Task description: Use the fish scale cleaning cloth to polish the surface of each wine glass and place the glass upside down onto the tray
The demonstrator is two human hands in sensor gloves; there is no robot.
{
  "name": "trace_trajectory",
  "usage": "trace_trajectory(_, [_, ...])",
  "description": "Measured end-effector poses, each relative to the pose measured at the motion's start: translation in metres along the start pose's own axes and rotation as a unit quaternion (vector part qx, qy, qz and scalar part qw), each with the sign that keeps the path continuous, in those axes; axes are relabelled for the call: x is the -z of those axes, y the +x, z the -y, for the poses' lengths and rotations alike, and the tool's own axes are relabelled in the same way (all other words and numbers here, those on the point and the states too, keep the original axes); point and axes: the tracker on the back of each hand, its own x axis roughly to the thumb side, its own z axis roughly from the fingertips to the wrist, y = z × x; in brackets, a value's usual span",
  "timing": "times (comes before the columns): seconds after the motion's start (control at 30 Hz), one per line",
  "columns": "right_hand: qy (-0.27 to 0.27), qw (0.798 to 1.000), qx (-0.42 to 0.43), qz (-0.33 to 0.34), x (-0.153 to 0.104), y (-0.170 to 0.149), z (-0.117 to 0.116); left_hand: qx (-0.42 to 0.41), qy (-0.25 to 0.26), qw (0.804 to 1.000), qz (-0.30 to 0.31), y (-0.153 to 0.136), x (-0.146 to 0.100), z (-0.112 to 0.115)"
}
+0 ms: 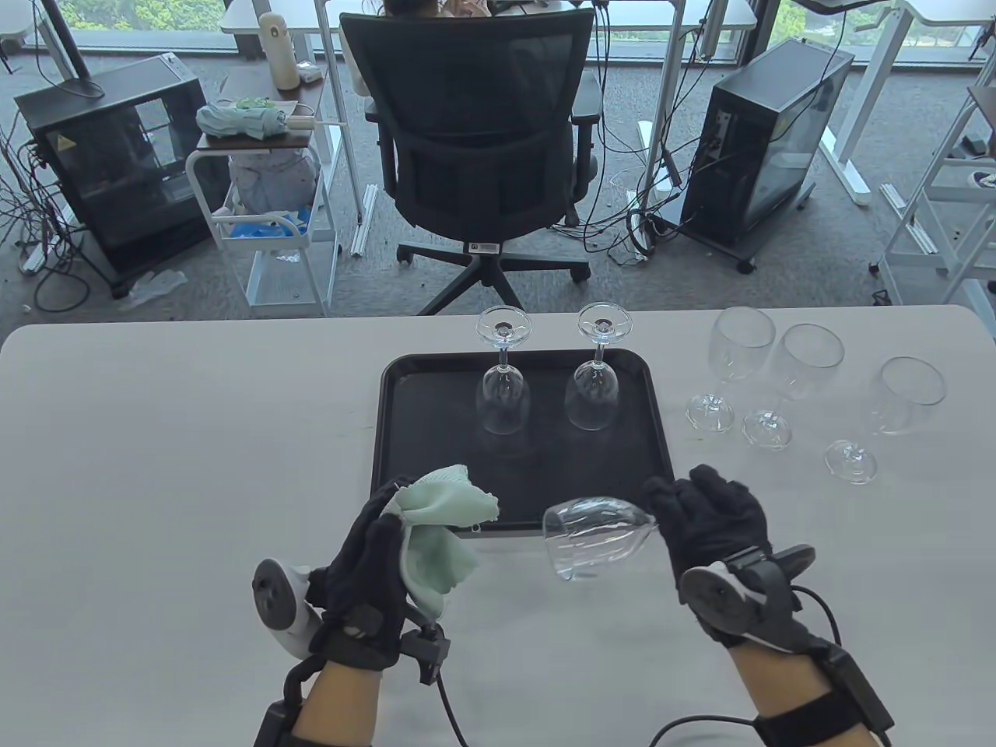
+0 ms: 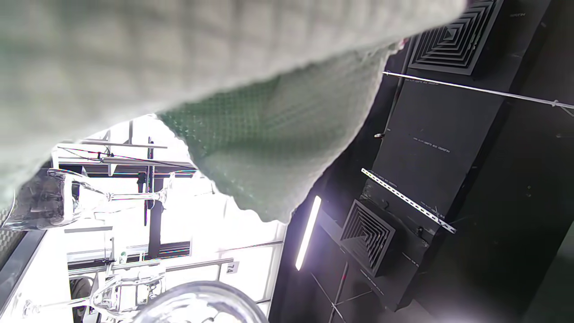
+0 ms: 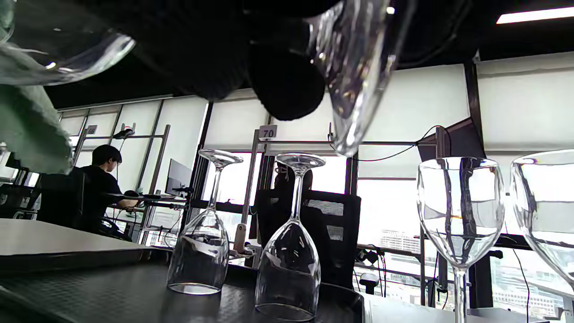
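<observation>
My right hand (image 1: pixel 689 502) grips a clear wine glass (image 1: pixel 595 537) lying on its side in the air at the tray's front edge, with the bowl pointing left. Its stem is hidden inside the glove; the foot (image 3: pixel 358 67) shows beside my fingers (image 3: pixel 282 85). A pale green cloth (image 1: pixel 440 537) is bunched in my left hand (image 1: pixel 385 517), just left of the bowl and apart from it. That cloth (image 2: pixel 269 134) fills the left wrist view. Two glasses (image 1: pixel 503 397) (image 1: pixel 595 393) stand upside down at the back of the black tray (image 1: pixel 405 436).
Three upright wine glasses (image 1: pixel 735 350) (image 1: pixel 805 362) (image 1: pixel 906 393) stand on the white table right of the tray. An office chair (image 1: pixel 475 132) sits beyond the table's far edge. A person works at a desk in the background (image 3: pixel 101 179).
</observation>
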Motion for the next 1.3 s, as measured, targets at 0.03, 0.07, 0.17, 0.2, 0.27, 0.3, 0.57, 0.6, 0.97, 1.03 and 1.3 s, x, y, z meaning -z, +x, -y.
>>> trace_trajectory(0.03, [-0.002,1.000,-0.004,0.003,-0.001,0.010,0.001,0.000,-0.003,1.000,0.003,0.001,0.000,0.002])
trace_trajectory(0.07, [-0.012,1.000,-0.017,0.019,0.000,0.025,0.000,0.003,-0.006,1.000,0.006,0.002,-0.001,0.004])
trace_trajectory(0.17, [-0.004,1.000,-0.025,0.008,0.004,0.052,-0.001,0.014,-0.019,1.000,0.014,0.004,-0.002,0.012])
trace_trajectory(0.2, [-0.007,1.000,-0.016,0.002,0.007,0.060,-0.002,0.021,-0.029,0.999,0.017,0.004,-0.002,0.015])
trace_trajectory(0.27, [-0.005,1.000,-0.004,-0.026,0.013,0.070,-0.001,0.039,-0.044,0.998,0.017,0.004,-0.002,0.020])
trace_trajectory(0.3, [-0.009,0.999,0.002,-0.033,0.016,0.075,0.000,0.052,-0.056,0.997,0.019,0.003,-0.002,0.022])
trace_trajectory(0.57, [-0.083,0.996,0.028,0.017,0.017,0.100,0.012,0.126,-0.065,0.990,0.015,-0.003,-0.004,0.027])
trace_trajectory(0.6, [-0.091,0.993,0.068,0.038,0.013,0.092,0.011,0.125,-0.049,0.991,0.014,-0.002,-0.004,0.024])
trace_trajectory(0.97, [-0.039,0.833,0.552,-0.027,0.002,0.008,-0.042,0.065,-0.028,0.997,-0.012,-0.006,-0.005,0.017])
trace_trajectory(1.03, [-0.037,0.827,0.559,-0.043,0.004,0.012,-0.045,0.075,-0.049,0.996,-0.001,-0.006,-0.005,0.021])
trace_trajectory(1.3, [0.029,0.829,0.555,-0.066,0.004,0.015,-0.041,0.116,-0.076,0.990,0.009,-0.010,-0.003,0.017])
